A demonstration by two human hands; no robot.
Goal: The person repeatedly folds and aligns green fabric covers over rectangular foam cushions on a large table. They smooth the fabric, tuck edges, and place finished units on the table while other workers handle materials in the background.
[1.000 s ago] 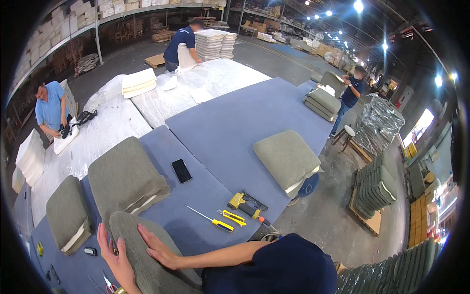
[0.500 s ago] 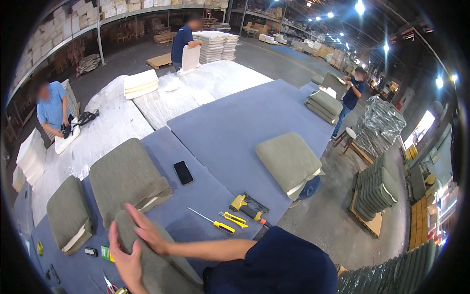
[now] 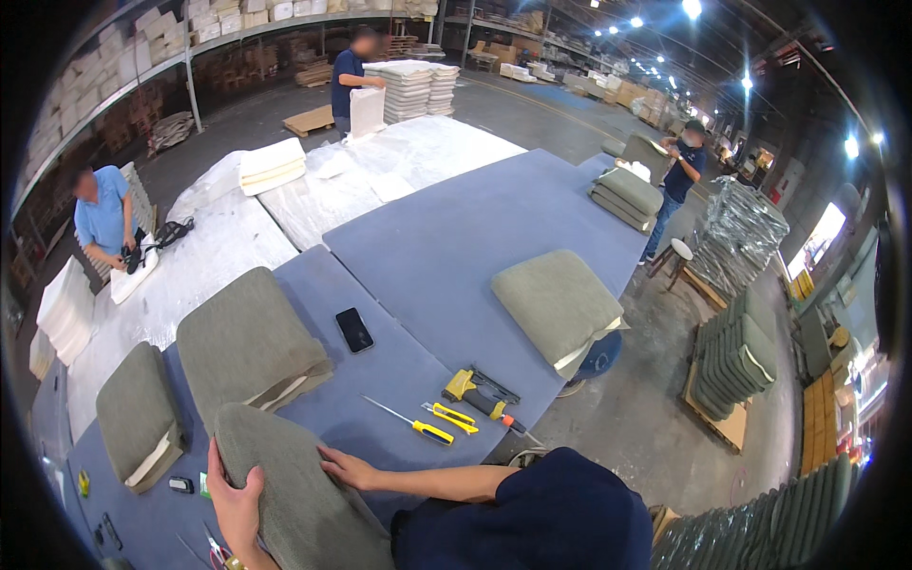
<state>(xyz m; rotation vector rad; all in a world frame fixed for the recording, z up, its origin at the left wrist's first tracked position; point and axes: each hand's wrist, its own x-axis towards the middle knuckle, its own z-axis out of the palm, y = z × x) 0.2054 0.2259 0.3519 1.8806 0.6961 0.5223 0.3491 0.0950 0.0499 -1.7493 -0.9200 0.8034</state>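
Note:
A grey-green seat cushion (image 3: 290,480) stands tilted in front of me at the table's near side. My left hand (image 3: 236,502) grips its left edge, thumb on the face and fingers along the side. On the opposite edge, my right hand (image 3: 350,469) is closed on the fabric, its fingertips partly hidden. Just beyond lies a larger cushion (image 3: 249,344) in the same cloth, its white underside showing at one corner. Another cushion (image 3: 141,415) rests to the left of that one.
On the blue-grey tabletop (image 3: 446,237) lie a phone (image 3: 354,331), a screwdriver (image 3: 408,421), a yellow cutter (image 3: 449,418) and a yellow staple gun (image 3: 482,392). A cushion (image 3: 559,306) sits at the right edge. Scissors (image 3: 215,548) are near my left forearm. Three people work farther off.
The held cushion has turned up and shows more of its broad face. My right hand has moved down from its top to the right edge; the left keeps to the left side.

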